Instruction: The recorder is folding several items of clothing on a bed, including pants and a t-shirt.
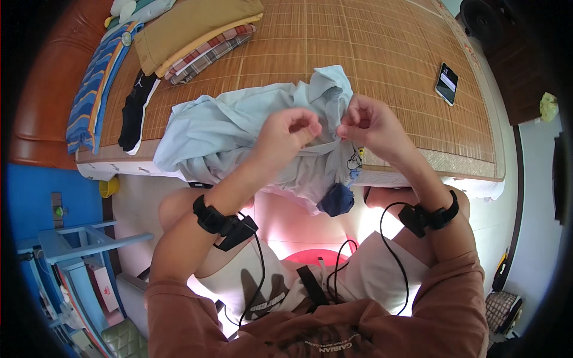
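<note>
A crumpled light-blue shirt (250,105) lies along the front edge of the bed, its collar-like folded part (331,85) towards the far side. My right hand (374,127) pinches the cloth at its right side between thumb and fingers. Over the middle of the shirt is my left hand (286,132), thumb and fingertips curled together; whether cloth is between them cannot be told. Below the shirt, pale fabric with a cartoon print (353,163) and a dark blue piece of cloth (336,200) hang over the bed's edge.
Folded trousers (201,27) top a clothes stack on the bamboo mat (385,49). Black socks (134,114) and folded blue striped cloth (100,89) lie left. A smartphone (446,84) rests right. Black cabled wrist straps (228,223) are on both forearms. A blue wooden frame (89,244) stands left.
</note>
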Tool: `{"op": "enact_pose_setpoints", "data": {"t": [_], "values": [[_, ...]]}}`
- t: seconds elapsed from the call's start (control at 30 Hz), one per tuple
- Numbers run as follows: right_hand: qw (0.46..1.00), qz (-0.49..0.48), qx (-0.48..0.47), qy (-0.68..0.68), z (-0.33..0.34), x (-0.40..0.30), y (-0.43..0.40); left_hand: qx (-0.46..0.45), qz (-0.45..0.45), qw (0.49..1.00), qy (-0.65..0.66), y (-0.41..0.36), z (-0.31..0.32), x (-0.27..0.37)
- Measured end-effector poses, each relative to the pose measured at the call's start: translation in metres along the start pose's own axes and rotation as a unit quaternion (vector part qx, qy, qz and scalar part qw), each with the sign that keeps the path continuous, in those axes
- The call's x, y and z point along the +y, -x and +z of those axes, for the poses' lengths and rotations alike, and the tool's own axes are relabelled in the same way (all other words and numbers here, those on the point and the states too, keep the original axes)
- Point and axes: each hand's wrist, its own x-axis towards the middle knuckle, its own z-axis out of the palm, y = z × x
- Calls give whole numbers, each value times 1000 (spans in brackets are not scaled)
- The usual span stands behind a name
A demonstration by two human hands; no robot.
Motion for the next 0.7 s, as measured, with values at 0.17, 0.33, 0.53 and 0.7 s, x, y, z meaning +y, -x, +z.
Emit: {"op": "enact_pose_setpoints", "data": {"t": [0.17, 0.33, 0.53, 0.7], "values": [[999, -42, 19, -22, 8, 8, 4, -48, 7, 999, -6, -2, -9, 8], [998, -37, 44, -15, 12, 12, 7, -69, 13, 998, -2, 0, 3, -3], [998, -22, 50, -23, 13, 10, 6, -65, 55, 996, -8, 1, 5, -9], [998, -38, 51, 9, 20, 6, 10, -28, 29, 999, 36, 2, 11, -15]]}}
